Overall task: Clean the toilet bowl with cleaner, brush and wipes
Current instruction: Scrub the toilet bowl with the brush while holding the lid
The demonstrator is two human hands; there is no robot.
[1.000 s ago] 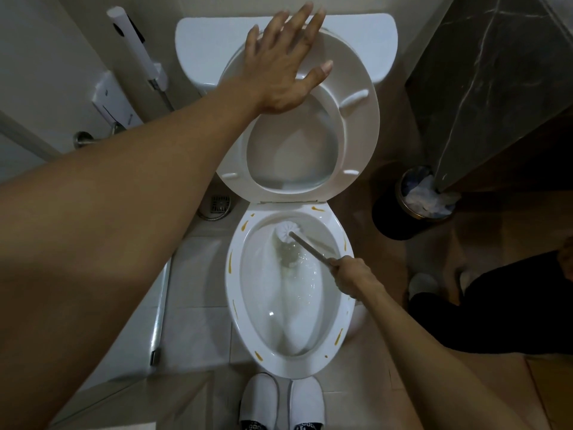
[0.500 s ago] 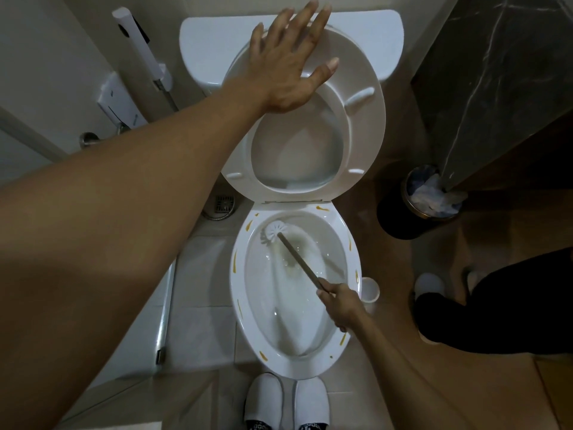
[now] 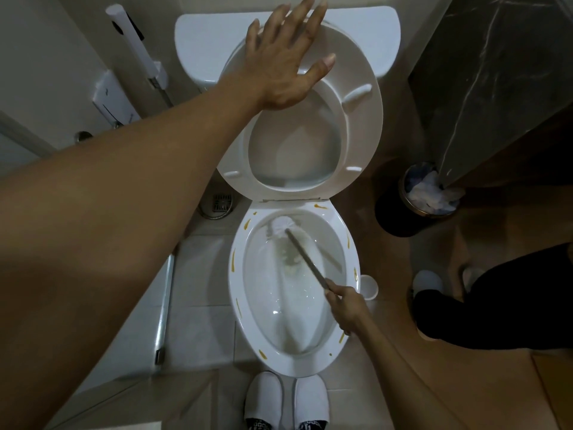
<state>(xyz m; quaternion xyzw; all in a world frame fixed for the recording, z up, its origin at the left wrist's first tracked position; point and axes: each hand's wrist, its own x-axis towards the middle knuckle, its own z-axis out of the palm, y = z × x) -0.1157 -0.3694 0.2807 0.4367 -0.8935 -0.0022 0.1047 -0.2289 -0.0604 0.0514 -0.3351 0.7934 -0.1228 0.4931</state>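
The glossy white oval ceramic toilet bowl (image 3: 294, 361) has a smooth rim dotted with short yellow-orange streaks, and murky water sits at its centre. Its white plastic ring-shaped seat (image 3: 362, 119) is raised against the white rectangular cistern (image 3: 201, 48). The left hand (image 3: 283, 62) lies flat on the upper part of the seat with its fingers straight and spread, gripping nothing. The right hand (image 3: 347, 308) curls round the lower end of the thin, straight, metallic-looking handle of the toilet brush (image 3: 305, 259), above the bowl's right rim; the handle slants up and left across the water to the round white bristle head, which touches the inner wall at the back of the bowl, just under the rim. On the pale tiled floor left of the bowl is a round metal drain (image 3: 221, 203), and a white bidet sprayer (image 3: 131, 41) hangs on the wall above. A small white round holder (image 3: 369, 287) stands just beside the bowl's right side, and a dark round bin (image 3: 415, 206) holding crumpled white paper stands farther back. Two white slippers (image 3: 286, 401) point at the bowl's front.
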